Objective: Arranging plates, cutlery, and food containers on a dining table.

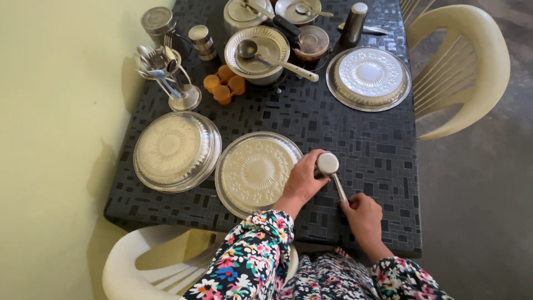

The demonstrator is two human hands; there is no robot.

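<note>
Lower centre: left hand (304, 180) clamped on steel tumbler (327, 164), right hand (363, 214) pinching spoon (339, 188) on counter (366, 144); tumbler may tip against inverted plate (256, 172)

Plates (254, 171) crowd left, tbl (383, 161) bare on right

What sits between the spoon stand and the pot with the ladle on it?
In the head view, a cluster of small orange cups lies on the table between the spoon stand and the pot with the ladle.
</note>
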